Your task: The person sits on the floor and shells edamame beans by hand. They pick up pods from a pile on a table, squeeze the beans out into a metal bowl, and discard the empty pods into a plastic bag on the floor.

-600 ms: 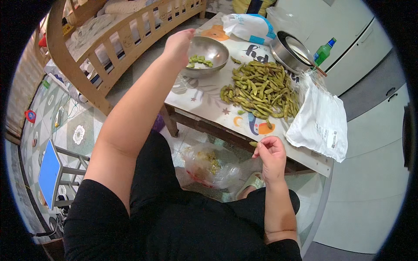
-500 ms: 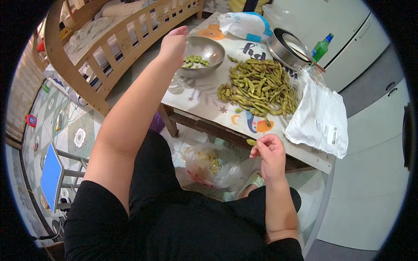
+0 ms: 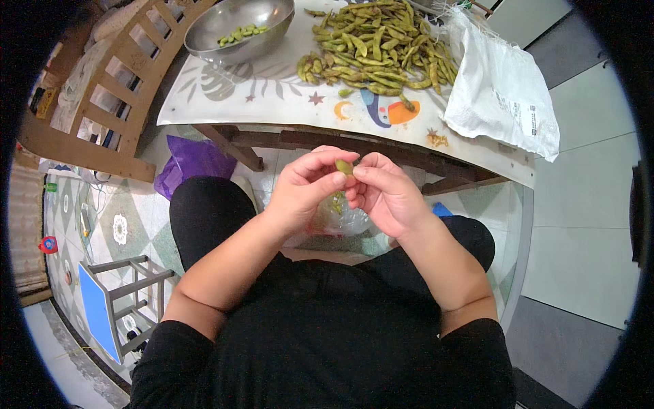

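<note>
Above my lap, just off the table's near edge, my left hand [image 3: 305,184] and my right hand [image 3: 388,191] meet. Between their thumbs and fingers they pinch a single green soybean pod [image 3: 345,167]. Both hands are closed on it, and the curled fingers hide part of the pod. Beyond them on the table, a large heap of green-brown soybean pods [image 3: 381,51] is spread out. A steel bowl [image 3: 204,39] stands to its left, with some shelled green beans [image 3: 243,34] at the bottom.
A white plastic sack [image 3: 501,92] lies at the table's right, hanging over its edge. Below my hands, a clear plastic bag [image 3: 344,219] with pod scraps sits on the floor. A purple bag [image 3: 194,163], a blue-topped stool [image 3: 99,313] and a wooden bed rail [image 3: 119,123] are leftward.
My left hand has come back from beside the bowl to meet the right hand and now grips the pod too. The right hand has moved left and up. The view has tilted downward.
</note>
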